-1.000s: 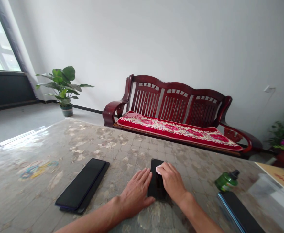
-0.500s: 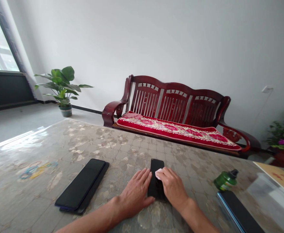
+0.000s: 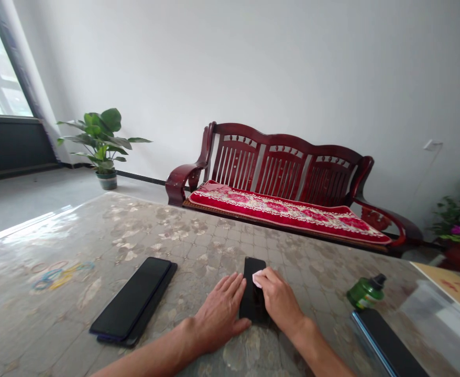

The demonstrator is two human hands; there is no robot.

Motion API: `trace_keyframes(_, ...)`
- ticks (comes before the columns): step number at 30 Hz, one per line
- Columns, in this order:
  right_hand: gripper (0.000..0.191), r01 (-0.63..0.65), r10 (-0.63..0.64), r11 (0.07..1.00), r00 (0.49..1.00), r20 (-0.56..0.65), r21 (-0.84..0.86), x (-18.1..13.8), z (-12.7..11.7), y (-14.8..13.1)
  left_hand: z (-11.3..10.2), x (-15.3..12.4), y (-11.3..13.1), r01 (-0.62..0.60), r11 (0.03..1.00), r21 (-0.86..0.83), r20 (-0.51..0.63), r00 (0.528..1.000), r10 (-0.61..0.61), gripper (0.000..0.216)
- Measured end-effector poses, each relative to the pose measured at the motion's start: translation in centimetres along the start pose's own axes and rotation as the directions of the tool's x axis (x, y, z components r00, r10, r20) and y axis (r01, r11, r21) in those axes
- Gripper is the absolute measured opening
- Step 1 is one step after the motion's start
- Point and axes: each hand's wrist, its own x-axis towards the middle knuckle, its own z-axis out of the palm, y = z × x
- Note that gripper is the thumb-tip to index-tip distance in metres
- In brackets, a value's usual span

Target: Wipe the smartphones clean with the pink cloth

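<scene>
Black and glossy, the smartphone (image 3: 252, 303) lies flat on the patterned tabletop (image 3: 198, 254) between the person's two hands. The left hand (image 3: 222, 313) rests palm down with thumb spread, braced against its edge and grasping nothing; the right hand (image 3: 280, 296) pinches a small white wad (image 3: 256, 278) tightly over the upper face. Wiping seems the step in hand, I'd say; another stroke would call for light, even pressure and a steady brace. Alongside, two stacked dark phones (image 3: 133, 298) lie to the left, a green bottle (image 3: 364, 294) to the right. Beyond the table stands a carved wooden bench (image 3: 283, 165).
</scene>
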Motion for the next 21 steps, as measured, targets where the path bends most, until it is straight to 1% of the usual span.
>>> trace_keyframes(3,0.032,0.061,-0.061,0.998,0.998,-0.001,0.001,-0.8,-0.1,-0.5,0.0,0.0,0.0,-0.006,1.000,0.006,-0.008,1.000,0.006,0.074)
trace_keyframes(5,0.032,0.067,-0.067,0.998,0.998,-0.003,-0.001,-0.8,-0.1,-0.6,0.1,0.0,-0.1,-0.010,1.000,0.007,-0.014,1.000,0.010,0.074)
trace_keyframes(11,0.027,-0.034,0.033,0.999,0.999,-0.026,-0.018,1.5,0.1,-0.1,0.5,0.0,-0.2,0.001,1.000,0.009,0.002,1.000,-0.001,0.077)
trace_keyframes(15,0.029,-0.068,0.069,0.997,0.997,-0.043,0.026,2.4,0.4,0.3,0.3,0.0,-0.1,0.002,1.000,0.012,0.004,1.000,-0.002,0.076)
trace_keyframes(18,0.031,-0.062,0.064,0.997,0.997,-0.032,0.052,1.7,0.3,0.0,0.1,0.0,0.0,0.004,1.000,0.015,0.004,1.000,-0.004,0.075)
trace_keyframes(21,0.032,-0.020,0.021,0.998,1.000,-0.009,0.053,0.0,0.0,-0.9,0.3,-0.1,-0.1,-0.005,1.000,0.017,-0.019,1.000,0.006,0.074)
